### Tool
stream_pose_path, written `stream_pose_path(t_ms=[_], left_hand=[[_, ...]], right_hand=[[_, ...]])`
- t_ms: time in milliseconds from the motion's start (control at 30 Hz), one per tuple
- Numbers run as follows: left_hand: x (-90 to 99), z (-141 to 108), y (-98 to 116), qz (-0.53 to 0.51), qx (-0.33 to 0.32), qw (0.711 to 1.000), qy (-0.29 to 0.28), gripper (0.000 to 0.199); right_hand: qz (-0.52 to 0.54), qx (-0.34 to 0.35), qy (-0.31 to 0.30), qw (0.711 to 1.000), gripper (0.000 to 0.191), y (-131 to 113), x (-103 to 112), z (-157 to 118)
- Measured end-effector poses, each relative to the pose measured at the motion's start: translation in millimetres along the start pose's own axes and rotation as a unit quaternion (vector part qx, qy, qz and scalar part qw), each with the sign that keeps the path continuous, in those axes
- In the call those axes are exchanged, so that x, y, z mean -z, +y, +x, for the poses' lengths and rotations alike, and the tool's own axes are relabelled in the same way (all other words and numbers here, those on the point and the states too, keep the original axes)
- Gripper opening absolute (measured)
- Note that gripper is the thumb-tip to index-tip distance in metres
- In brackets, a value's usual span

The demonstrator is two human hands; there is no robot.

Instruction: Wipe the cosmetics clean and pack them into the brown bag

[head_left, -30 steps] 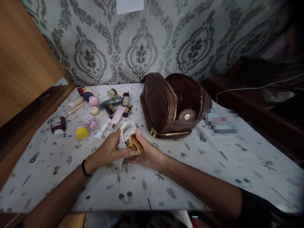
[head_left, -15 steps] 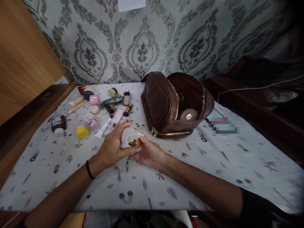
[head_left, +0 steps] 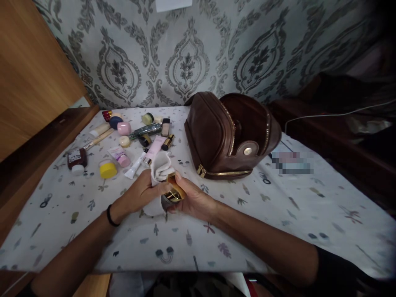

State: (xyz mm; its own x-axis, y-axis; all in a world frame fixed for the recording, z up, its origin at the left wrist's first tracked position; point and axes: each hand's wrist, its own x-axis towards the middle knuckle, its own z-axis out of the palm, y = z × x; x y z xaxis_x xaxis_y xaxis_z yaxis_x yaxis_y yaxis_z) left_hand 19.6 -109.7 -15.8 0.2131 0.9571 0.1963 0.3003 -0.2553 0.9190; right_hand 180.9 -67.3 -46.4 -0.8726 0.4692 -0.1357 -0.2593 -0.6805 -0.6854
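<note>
Gold container (perhaps jar) in right hand

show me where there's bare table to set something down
Widest: table between the right forearm, brown bag and blurred item. Smaller: the near strip between the right and left forearm, and the left corner below the brown bottle. Crowded: back left, with yellow pot, pink tube and brush, up to the held white cloth.

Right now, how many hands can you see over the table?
2. The left hand holds the white cloth; the right hand, beside it and nearer the brown bag, holds the gold-coloured item. Some fingers are hidden.
</note>
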Motion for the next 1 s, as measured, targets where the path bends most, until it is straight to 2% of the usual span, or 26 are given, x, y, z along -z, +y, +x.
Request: stream_pose_path(t_ms=[67, 133, 233, 400, 500, 700, 1000], left_hand=[[0.4, 0, 0, -0.011, 0.011, 1.0, -0.02, 0.05], [-0.4, 0, 0, 0.0, 0.014, 1.0, -0.013, 0.047], [-3.7, 0, -2, 0.04, -0.011, 0.999, 0.025, 0.045], [-9.9, -2, -7, 0.152, -0.053, 0.981, 0.103, 0.058], [-10.0, -4, -9, 0.182, -0.066, 0.977, 0.092, 0.061], [-5.4, -3, -8, 0.147, -0.091, 0.982, 0.069, 0.052], [-6.2, -5, -3, 0.013, 0.039, 0.998, 0.057, 0.063]], right_hand=[[0.003, -0.001, 0.0, 1.0, 0.048, -1, 1, 0], [0.015, -0.007, 0.0, 1.0, 0.048, -2, 1, 1], [0.039, -0.012, 0.007, 0.999, 0.045, -2, 3, 3], [0.077, -0.028, 0.056, 0.995, 0.043, 0, 7, 8], [0.083, -0.029, 0.058, 0.994, 0.045, 0, 8, 9], [0.059, -0.013, 0.032, 0.998, 0.046, -2, 3, 4], [-0.018, 0.007, 0.003, 1.0, 0.056, 2, 1, 1]])
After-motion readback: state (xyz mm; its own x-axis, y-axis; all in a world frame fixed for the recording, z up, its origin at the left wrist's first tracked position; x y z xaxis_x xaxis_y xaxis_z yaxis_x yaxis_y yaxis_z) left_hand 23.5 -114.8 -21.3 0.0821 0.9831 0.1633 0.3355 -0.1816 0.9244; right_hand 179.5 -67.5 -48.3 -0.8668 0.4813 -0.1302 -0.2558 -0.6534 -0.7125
